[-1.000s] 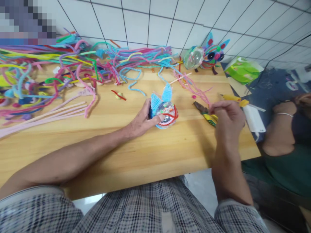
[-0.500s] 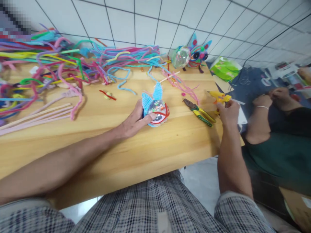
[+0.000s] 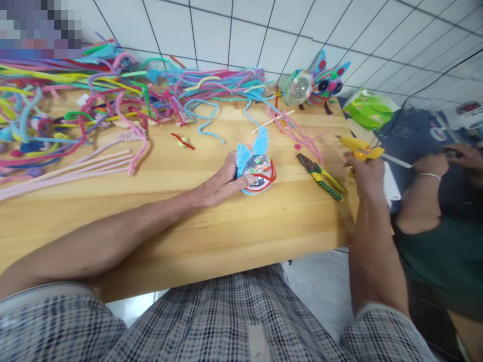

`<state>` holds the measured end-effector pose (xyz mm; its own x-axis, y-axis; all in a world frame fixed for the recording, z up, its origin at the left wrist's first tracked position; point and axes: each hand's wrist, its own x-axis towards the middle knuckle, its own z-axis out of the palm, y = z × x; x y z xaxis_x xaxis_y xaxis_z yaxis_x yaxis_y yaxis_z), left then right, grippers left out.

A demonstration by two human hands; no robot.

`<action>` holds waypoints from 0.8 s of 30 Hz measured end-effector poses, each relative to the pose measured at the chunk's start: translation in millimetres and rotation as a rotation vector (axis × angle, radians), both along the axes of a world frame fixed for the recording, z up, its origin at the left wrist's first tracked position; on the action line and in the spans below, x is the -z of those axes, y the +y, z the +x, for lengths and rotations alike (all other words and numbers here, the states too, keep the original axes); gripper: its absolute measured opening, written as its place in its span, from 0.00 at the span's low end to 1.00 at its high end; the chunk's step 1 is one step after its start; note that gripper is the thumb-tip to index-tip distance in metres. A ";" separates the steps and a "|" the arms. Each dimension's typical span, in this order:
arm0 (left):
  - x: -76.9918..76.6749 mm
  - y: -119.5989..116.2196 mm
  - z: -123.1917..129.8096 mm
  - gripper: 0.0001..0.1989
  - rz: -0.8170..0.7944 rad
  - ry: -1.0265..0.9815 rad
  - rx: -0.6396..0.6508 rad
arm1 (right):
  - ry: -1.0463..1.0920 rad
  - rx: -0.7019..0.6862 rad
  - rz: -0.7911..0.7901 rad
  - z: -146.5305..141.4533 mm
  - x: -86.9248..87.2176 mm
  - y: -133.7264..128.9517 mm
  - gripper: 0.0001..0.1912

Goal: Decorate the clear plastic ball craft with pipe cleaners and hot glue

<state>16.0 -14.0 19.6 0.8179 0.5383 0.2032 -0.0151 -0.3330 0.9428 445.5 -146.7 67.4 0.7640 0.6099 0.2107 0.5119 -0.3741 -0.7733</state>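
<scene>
My left hand [image 3: 222, 181] is closed round a clear ball ornament [image 3: 264, 165] with two blue pipe-cleaner ears, its thumb across the front. Red pipe cleaner curves over the ball, and colourful bits show through it; its underside is hidden. At the table's right edge, my right hand [image 3: 366, 173] grips a yellow glue gun [image 3: 358, 148], nozzle pointing up and left. A whitish glue stick [image 3: 396, 161] extends from its back. Between my hands lie pliers [image 3: 322, 178] with yellow and green handles.
Piles of pipe cleaners [image 3: 226, 83] cover the back and left of the wooden table [image 3: 234, 231]. A finished-looking pipe-cleaner animal [image 3: 330, 85] stands at the back right beside a green packet [image 3: 370, 108]. Another person's hand [image 3: 430, 166] is at the far right.
The view has swung left, so everything appears farther right. The glue gun sits slightly higher and tilts nozzle-up more. My left hand keeps its hold on the ball.
</scene>
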 end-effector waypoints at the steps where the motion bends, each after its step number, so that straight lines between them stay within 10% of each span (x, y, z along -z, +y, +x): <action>1: -1.0 -0.2 -0.1 0.36 0.006 0.002 0.002 | 0.031 -0.016 0.031 -8.8 -5.7 1.8 0.05; 12: 1.1 -1.5 -1.5 0.37 -0.012 -0.042 -0.019 | 0.228 -0.607 0.173 -131.3 -50.4 -37.4 0.12; 24: 1.8 -4.0 7.6 0.43 0.000 -0.130 -0.067 | -0.415 -0.908 0.014 -161.0 -41.2 -72.7 0.07</action>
